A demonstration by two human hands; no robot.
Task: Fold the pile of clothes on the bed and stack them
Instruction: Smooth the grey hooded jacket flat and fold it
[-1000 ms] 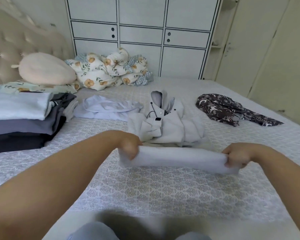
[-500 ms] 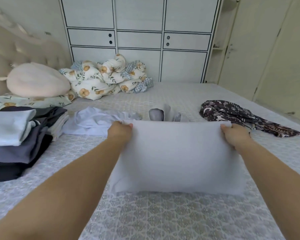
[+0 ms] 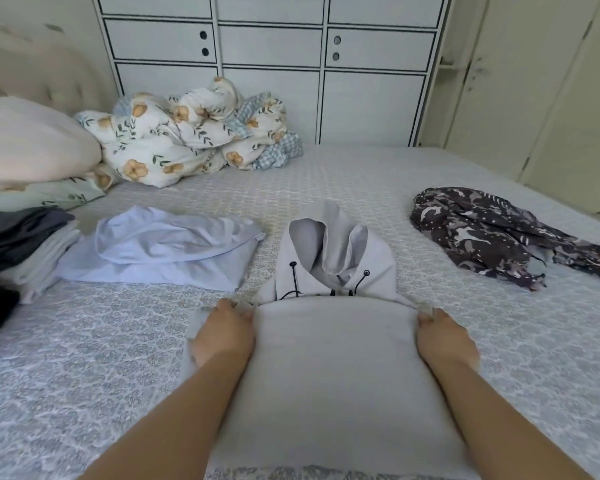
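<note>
So the bed [image 3: 343, 174] has a grey patterned cover, and there's a fair bit on it: a grey hoodie [image 3: 329, 358] front and centre, a crumpled pale blue shirt [image 3: 160, 251] just left of its hood, a dark patterned garment [image 3: 492, 233] off to the right, a stack of folded clothes [image 3: 21, 244] at the left edge, plus a bunched-up floral duvet [image 3: 187, 133] and pink pillow [image 3: 28, 140] at the back.
</note>
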